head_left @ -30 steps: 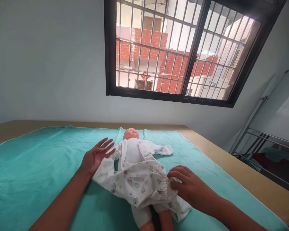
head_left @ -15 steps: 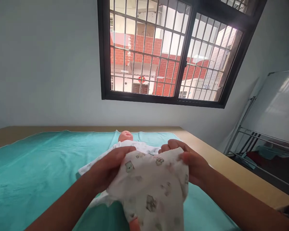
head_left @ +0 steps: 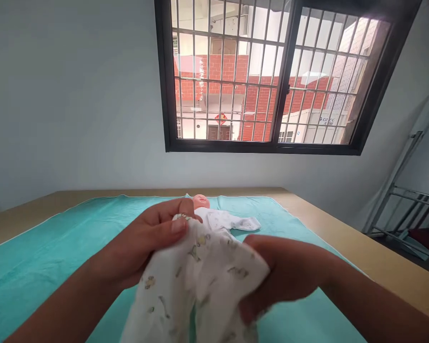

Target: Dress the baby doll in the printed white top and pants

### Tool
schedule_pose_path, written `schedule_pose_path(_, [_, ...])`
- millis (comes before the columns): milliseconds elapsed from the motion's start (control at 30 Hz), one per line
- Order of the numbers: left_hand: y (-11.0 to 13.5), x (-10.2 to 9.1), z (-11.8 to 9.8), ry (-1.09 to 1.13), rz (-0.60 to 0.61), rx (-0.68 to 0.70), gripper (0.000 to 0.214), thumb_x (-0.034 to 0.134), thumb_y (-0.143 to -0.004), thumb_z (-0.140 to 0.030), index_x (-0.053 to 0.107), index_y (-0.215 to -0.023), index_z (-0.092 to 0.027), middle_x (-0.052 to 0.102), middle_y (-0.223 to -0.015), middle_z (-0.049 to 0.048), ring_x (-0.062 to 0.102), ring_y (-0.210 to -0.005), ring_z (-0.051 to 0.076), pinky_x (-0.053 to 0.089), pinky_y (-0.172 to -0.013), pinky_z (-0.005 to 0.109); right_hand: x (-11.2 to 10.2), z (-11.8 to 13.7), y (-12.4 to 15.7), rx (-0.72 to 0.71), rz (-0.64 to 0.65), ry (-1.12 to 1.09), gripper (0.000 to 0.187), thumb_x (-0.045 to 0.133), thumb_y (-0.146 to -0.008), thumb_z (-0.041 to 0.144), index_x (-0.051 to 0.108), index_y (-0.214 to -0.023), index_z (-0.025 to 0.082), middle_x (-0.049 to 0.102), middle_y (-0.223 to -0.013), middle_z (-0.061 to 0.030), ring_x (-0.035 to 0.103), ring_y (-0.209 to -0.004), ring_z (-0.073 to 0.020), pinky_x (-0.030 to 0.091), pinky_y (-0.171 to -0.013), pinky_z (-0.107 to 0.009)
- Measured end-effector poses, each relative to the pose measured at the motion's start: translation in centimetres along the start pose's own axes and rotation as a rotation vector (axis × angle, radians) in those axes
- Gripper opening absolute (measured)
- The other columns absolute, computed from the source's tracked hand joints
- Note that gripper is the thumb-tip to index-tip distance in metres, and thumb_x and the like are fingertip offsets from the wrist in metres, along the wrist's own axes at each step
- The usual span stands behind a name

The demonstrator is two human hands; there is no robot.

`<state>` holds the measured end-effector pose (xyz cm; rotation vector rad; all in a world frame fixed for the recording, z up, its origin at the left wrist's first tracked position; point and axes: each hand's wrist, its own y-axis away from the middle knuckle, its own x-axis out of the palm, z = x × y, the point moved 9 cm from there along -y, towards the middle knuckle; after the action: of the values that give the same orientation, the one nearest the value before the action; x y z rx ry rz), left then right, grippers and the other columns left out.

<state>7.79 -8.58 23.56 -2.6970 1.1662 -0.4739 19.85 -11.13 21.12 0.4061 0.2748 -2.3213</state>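
Observation:
White baby pants [head_left: 200,267] with a small printed pattern hang in front of me, their two legs running down out of the picture. My left hand [head_left: 160,228] pinches the top edge between thumb and bent fingers. At the other side, my right hand [head_left: 286,267] grips the cloth; part of it is covered by the fabric and its fingertips are blurred. Beyond the pants a baby doll [head_left: 201,201] lies on its back in a white printed top [head_left: 221,219], one sleeve stretched out to the right. The pants and my left hand hide the doll's lower body.
A turquoise cloth [head_left: 75,252] covers most of the wooden table [head_left: 346,247]. Behind the table stands a grey wall [head_left: 75,95] with a barred window [head_left: 232,85]. A metal frame [head_left: 396,186] is at the right, beyond the table's edge.
The pants have turned in my hands, and a gap between the legs now shows. My right hand has moved lower on the cloth. The view has shifted left, uncovering the doll's right-side sleeve.

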Motion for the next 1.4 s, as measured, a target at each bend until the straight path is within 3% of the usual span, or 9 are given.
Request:
schedule_pose_path(167, [0.3, 3.1, 3.7, -0.459, 0.154, -0.268, 0.032, 0.076, -0.070, -0.023, 0.072, -0.102, -0.024, 0.072, -0.098, 0.0003, 0.066, -0.090, 0.025, 0.052, -0.071, 0.026, -3.1, -1.0, -0.7, -0.155, -0.194, -0.201, 0.042, 0.070, -0.077, 0.056, 0.070, -0.084, 0.014, 0.064, -0.077, -0.0035, 0.060, -0.069, -0.0147, 0.049, -0.059, -0.025])
schedule_pose_path(267, [0.0, 3.1, 4.5, -0.376, 0.048, -0.235, 0.022, 0.066, -0.082, -0.029, 0.073, -0.102, -0.022, 0.072, -0.101, 0.0043, 0.066, -0.096, 0.026, 0.052, -0.079, 0.031, -3.6, -2.4, -1.0, -0.166, -0.231, -0.253, 0.045, 0.069, -0.076, 0.058, 0.068, -0.077, 0.013, 0.061, -0.071, -0.0021, 0.057, -0.064, -0.0131, 0.048, -0.058, -0.025])
schedule_pose_path(400, [-0.2, 0.3, 5.8, 0.038, -0.232, -0.137, 0.028, 0.067, -0.082, -0.037, 0.071, -0.104, -0.020, 0.073, -0.091, 0.0068, 0.067, -0.080, 0.024, 0.053, -0.065, 0.029, -0.2, -4.3, -0.8, -0.057, 0.011, -0.297, 0.054, 0.075, -0.064, 0.063, 0.068, -0.078, 0.012, 0.062, -0.071, -0.0011, 0.056, -0.065, -0.0121, 0.048, -0.059, -0.022])
schedule_pose_path(533, [-0.6, 1.0, 8.0, 0.210, -0.199, -0.164, 0.029, 0.062, -0.086, -0.039, 0.068, -0.104, -0.018, 0.070, -0.080, 0.0066, 0.066, -0.070, 0.021, 0.053, -0.063, 0.031, 3.0, -5.7, 0.1, 0.050, 0.249, -0.316, 0.054, 0.081, -0.060, 0.056, 0.070, -0.093, 0.015, 0.068, -0.083, -0.0036, 0.063, -0.083, -0.0188, 0.053, -0.073, -0.027])
schedule_pose_path(700, [-0.4, 2.9, 10.3, 0.027, 0.095, -0.333, 0.037, 0.078, -0.071, -0.036, 0.070, -0.101, -0.017, 0.070, -0.082, 0.0048, 0.067, -0.077, 0.024, 0.052, -0.069, 0.032, -1.9, -7.4, -0.1, -0.062, -0.204, -0.489, 0.067, 0.076, -0.062, 0.065, 0.069, -0.104, 0.013, 0.070, -0.088, -0.0099, 0.067, -0.086, -0.0246, 0.055, -0.077, -0.036])
schedule_pose_path(833, [-0.2, 1.1, 11.9, -0.131, 0.155, -0.405, 0.035, 0.084, -0.063, -0.028, 0.073, -0.095, -0.016, 0.072, -0.088, 0.0038, 0.066, -0.086, 0.025, 0.052, -0.074, 0.030, -2.2, -8.9, 0.0, -0.103, -0.302, -0.638, 0.064, 0.068, -0.072, 0.066, 0.067, -0.108, 0.014, 0.070, -0.081, -0.0089, 0.068, -0.078, -0.0220, 0.055, -0.072, -0.033])
schedule_pose_path(1100, [-2.6, -1.9, 12.7, 0.252, -0.207, -0.179, 0.040, 0.063, -0.087, -0.039, 0.063, -0.120, -0.017, 0.074, -0.093, 0.0104, 0.070, -0.085, 0.027, 0.054, -0.078, 0.036, 0.9, -11.8, -2.0, 0.056, 0.100, -0.453, 0.059, 0.092, -0.051, 0.032, 0.071, -0.103, 0.016, 0.071, -0.093, -0.0038, 0.065, -0.087, -0.0190, 0.052, -0.079, -0.028])
schedule_pose_path(1300, [-4.7, -4.5, 16.2, 0.034, -0.044, -0.332, 0.051, 0.073, -0.078, -0.044, 0.063, -0.123, -0.019, 0.072, -0.105, 0.0079, 0.067, -0.093, 0.026, 0.052, -0.079, 0.032, -6.0, -18.8, -3.0, 0.029, -0.427, -0.818, 0.032, 0.069, -0.071, 0.025, 0.069, -0.101, 0.015, 0.072, -0.090, -0.0058, 0.065, -0.077, -0.0186, 0.052, -0.070, -0.029])
schedule_pose_path(1400, [-5.3, -5.7, 18.9, -0.154, 0.100, -0.460, 0.063, 0.087, -0.060, -0.025, 0.065, -0.120, -0.020, 0.072, -0.104, 0.0057, 0.065, -0.096, 0.027, 0.051, -0.078, 0.030, -6.7, -22.2, -2.9, 0.006, -0.488, -0.979, 0.035, 0.063, -0.066, 0.019, 0.068, -0.100, 0.013, 0.072, -0.087, -0.0068, 0.065, -0.076, -0.0196, 0.051, -0.067, -0.028])
